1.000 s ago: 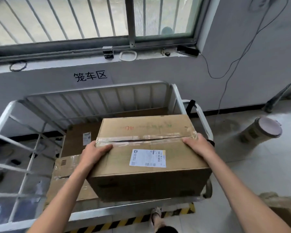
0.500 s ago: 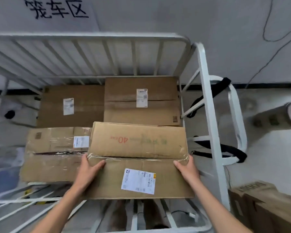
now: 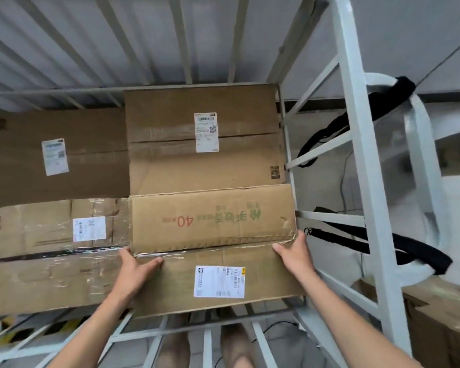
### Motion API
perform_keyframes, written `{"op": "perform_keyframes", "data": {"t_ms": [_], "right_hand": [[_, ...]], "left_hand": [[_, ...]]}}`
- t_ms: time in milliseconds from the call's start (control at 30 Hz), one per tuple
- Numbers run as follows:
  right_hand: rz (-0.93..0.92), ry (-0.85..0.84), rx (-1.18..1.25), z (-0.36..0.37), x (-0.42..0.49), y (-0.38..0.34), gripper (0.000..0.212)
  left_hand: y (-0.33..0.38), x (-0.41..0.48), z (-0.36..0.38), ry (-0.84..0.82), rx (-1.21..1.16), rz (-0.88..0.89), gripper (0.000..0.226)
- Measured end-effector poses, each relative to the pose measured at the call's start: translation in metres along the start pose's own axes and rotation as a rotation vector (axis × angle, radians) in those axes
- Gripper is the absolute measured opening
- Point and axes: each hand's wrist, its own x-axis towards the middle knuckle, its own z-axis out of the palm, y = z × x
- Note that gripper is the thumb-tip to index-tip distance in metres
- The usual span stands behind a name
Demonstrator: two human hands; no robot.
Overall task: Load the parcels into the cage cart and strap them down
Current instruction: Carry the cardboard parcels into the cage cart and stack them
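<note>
At the lower left, yellow-and-black hazard tape [image 3: 11,333] shows on the floor through the white bars of the cart [image 3: 356,155]. Inside the cart, a plain box [image 3: 91,168] with a white label lies in the far left corner. In front of it is a taped box [image 3: 37,261], creased and shiny with clear film, which fills the near left corner. The left hand [image 3: 136,272] grips the left edge of the held box [image 3: 213,227], with its fingers laid over the top face and its thumb in the seam against the taped box. The held box lies flat in the near right corner. It has a red "40" and green print upside down on one flap and a white label near its front edge, and its far edge touches the rear box [image 3: 170,160], which fills the far right corner. Whether its weight is already on the cart floor cannot be told. The right hand [image 3: 292,258] holds the right edge with its thumb on top, its fingers going down the side out of sight. Beyond the cart's right side, black straps [image 3: 377,243] hang from a white loop handle. A brown carton [image 3: 441,322] stands on the pale floor [image 3: 324,187] at the lower right, and a grey wall [image 3: 422,35] rises behind the cart.
</note>
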Motion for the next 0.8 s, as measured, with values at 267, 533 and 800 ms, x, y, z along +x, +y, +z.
{"op": "perform_keyframes", "data": {"t_ms": [267, 533, 800], "right_hand": [[-0.024, 0.039, -0.093, -0.007, 0.020, 0.007, 0.075], [-0.019, 0.007, -0.200, -0.016, 0.029, 0.006, 0.080], [-0.076, 0.007, -0.294, -0.021, -0.032, -0.013, 0.097]], "left_hand": [[0.000, 0.013, 0.019, -0.017, 0.034, -0.010, 0.077], [0.004, 0.013, 0.029, -0.063, 0.036, -0.056, 0.087], [0.049, -0.044, 0.013, -0.008, 0.307, 0.185, 0.104]]}}
